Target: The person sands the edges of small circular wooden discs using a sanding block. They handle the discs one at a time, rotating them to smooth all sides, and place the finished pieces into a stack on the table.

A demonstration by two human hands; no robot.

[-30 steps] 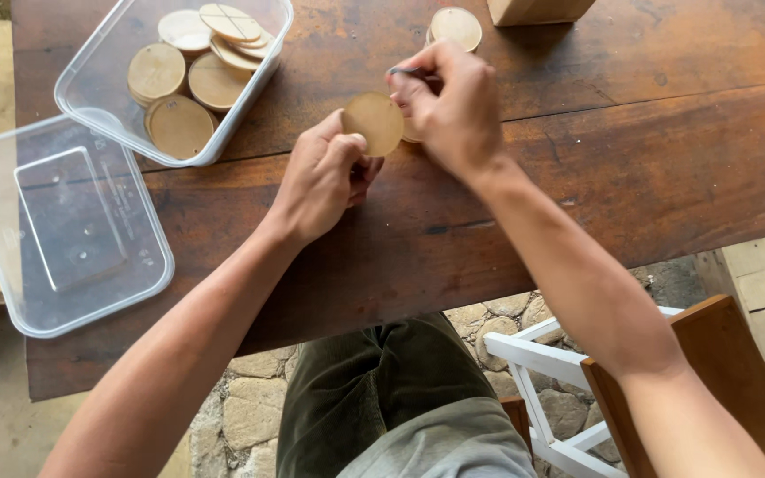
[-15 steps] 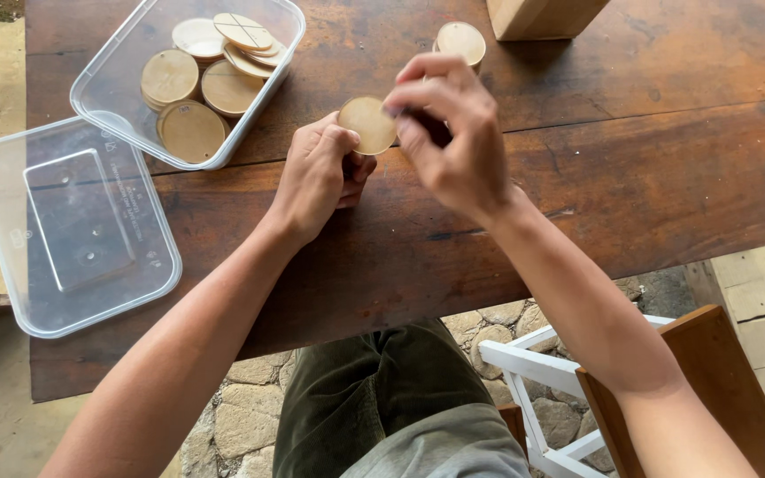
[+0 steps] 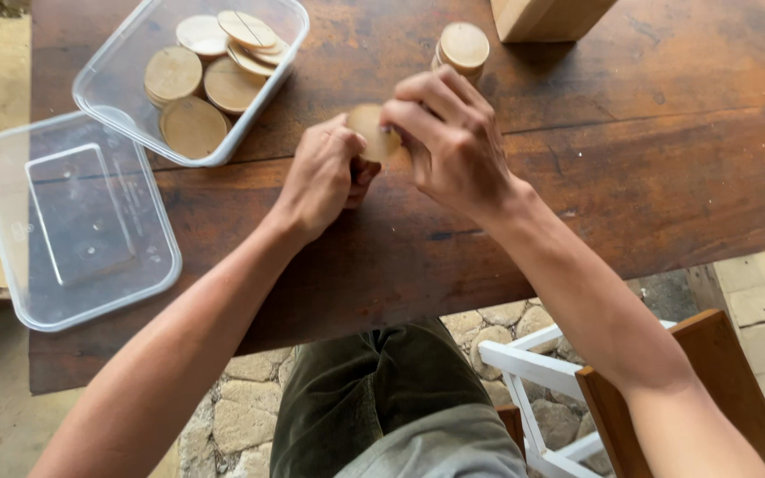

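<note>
A round flat wooden disc (image 3: pixel 367 131) is pinched between both hands over the dark wooden table (image 3: pixel 666 177). My left hand (image 3: pixel 320 177) holds it from the left, knuckles up. My right hand (image 3: pixel 449 142) curls over it from the right, fingers bent on its rim. A small stack of like discs (image 3: pixel 463 46) stands just beyond my right hand. A clear plastic tub (image 3: pixel 126 97) at the upper left holds several more discs (image 3: pixel 192 124).
The tub's clear lid (image 3: pixel 77 221) lies at the table's left edge, overhanging it a little. A pale wooden block (image 3: pixel 546 16) stands at the top edge. Below the table are my green trousers (image 3: pixel 382 398), a white-and-brown chair (image 3: pixel 630 389) and stone paving.
Both hands have stayed together on the disc. My right hand has shifted its fingers around the rim, and the view has drifted slightly.
</note>
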